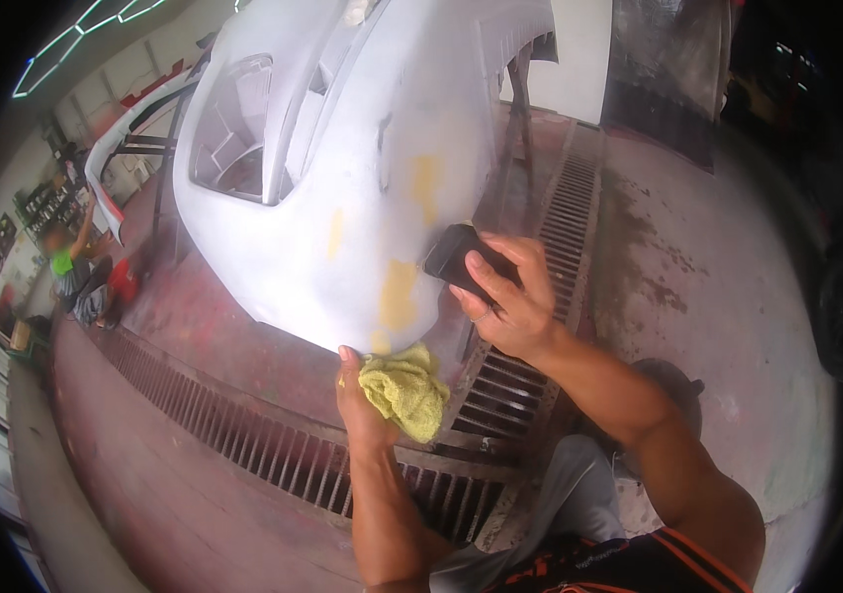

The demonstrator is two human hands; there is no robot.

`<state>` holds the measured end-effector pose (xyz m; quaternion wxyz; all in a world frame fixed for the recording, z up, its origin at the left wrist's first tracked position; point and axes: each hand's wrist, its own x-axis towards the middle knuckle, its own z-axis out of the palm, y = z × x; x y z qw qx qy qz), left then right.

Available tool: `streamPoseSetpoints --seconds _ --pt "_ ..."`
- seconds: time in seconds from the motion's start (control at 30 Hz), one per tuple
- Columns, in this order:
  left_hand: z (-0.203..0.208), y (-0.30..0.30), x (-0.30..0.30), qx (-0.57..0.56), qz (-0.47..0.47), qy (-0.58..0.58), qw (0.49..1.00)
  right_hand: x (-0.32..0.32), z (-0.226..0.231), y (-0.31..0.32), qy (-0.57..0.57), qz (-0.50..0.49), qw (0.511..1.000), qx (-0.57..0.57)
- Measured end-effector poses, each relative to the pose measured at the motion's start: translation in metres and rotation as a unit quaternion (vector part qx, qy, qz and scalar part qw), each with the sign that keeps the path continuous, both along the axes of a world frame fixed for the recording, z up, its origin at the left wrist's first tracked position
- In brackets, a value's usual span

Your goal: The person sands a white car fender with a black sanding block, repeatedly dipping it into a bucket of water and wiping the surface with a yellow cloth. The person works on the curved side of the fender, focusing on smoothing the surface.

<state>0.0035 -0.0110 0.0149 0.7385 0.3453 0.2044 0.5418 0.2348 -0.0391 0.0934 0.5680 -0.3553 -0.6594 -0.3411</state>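
Note:
A pale grey-white car bumper (pixel 288 262) fills the middle of the view, with several yellow filler patches (pixel 398 296) on its right part. My right hand (pixel 510 296) is closed around a black sanding block (pixel 461 259), which lies against the bumper's right side. Its working face is hidden. At the bumper's lower edge, my left hand (pixel 360 400) holds a crumpled yellow-green cloth (pixel 409 393). The left thumb points up beside the edge, while the other fingers are mostly covered by the cloth.
Metal floor grates (pixel 243 440) run below and to the right of the bumper. A dark bucket (pixel 673 395) stands by my right arm. Far left, a person (pixel 85 272) in green crouches near another bumper (pixel 110 163) on a stand. A dark stand leg (pixel 520 128) shows behind.

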Motion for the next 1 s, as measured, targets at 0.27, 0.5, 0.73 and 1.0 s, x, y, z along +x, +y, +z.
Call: streamPoseSetpoints --seconds 0.27,0.5,0.73,1.0 --pt "0.004 -0.003 -0.002 -0.012 -0.002 -0.011 1.0 -0.047 0.048 0.013 -0.094 -0.011 0.995 -0.005" --pt "0.008 -0.007 0.001 -0.014 0.031 -0.006 0.999 -0.061 0.064 0.008 -0.105 -0.036 0.994 -0.019" --pt "0.006 -0.005 0.003 -0.013 0.037 -0.006 0.999 0.002 0.022 -0.009 -0.077 -0.045 0.996 -0.015" --pt "0.008 -0.006 0.003 -0.014 0.038 -0.028 0.999 -0.046 0.05 0.018 -0.086 -0.005 0.996 -0.002"
